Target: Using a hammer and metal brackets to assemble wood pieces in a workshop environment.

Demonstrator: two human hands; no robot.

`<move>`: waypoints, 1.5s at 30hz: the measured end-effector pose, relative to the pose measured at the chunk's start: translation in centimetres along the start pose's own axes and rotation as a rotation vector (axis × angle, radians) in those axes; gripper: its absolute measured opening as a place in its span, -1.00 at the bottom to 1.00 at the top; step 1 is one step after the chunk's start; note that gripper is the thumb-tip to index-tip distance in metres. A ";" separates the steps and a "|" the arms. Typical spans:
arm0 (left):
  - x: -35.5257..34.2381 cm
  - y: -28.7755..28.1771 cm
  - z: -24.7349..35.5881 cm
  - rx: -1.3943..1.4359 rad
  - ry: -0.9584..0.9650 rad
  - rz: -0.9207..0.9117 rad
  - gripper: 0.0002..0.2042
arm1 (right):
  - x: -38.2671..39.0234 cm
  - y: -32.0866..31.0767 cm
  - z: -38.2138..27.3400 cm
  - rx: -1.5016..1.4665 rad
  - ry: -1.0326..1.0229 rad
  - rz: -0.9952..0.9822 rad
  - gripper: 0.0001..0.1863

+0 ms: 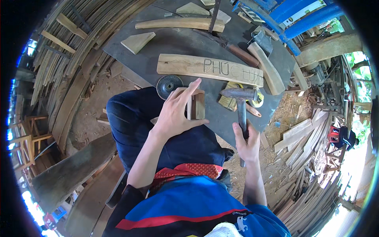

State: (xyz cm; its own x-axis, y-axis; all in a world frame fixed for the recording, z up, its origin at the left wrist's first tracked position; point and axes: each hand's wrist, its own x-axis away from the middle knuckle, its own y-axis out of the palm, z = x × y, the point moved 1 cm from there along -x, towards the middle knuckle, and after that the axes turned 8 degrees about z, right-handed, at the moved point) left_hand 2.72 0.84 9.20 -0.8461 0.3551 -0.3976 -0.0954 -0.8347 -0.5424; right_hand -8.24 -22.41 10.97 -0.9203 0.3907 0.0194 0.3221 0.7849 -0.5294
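Nearest are the blue shirt [197,201], a red patterned cloth [197,170] at the waist and the dark trousers [136,114] of the seated person. Over the lap, the left grip [177,108] is spread wide, thumb and forefinger well apart around a small brown wooden block [200,106]; whether they press on it, I cannot tell. The block is at the near edge of the dark bench [221,132]. The right grip [248,144] is closed around the handle of a hammer [241,112], whose metal head points away from the body.

Just beyond the left grip lies a dark round disc [166,90]. Partly under the hammer's head lies a brush [227,103] with yellowish bristles, and just beside it a yellow roll [259,98]. Farther on, a pale board [177,65] with carved letters lies crosswise, with a hatchet [266,69] near its right end. Past it are a wedge-shaped offcut [138,42] and a long curved wooden piece [173,23]. Beyond the bench, a blue metal frame [312,21] stands at right, and long timber strips [75,43] are stacked at left
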 end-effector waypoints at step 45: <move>2.2 2.3 -3.3 -0.037 -0.535 -0.043 -0.07 | -5.7 -1.6 3.6 0.293 -0.113 -0.025 -0.55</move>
State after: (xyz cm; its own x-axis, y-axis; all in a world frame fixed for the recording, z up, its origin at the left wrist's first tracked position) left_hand 2.38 1.10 4.70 -0.9917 0.1168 0.0532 -0.1259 -0.8055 -0.5791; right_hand -4.31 -27.62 8.60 -0.9512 0.3045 -0.0502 0.2366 0.6153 -0.7519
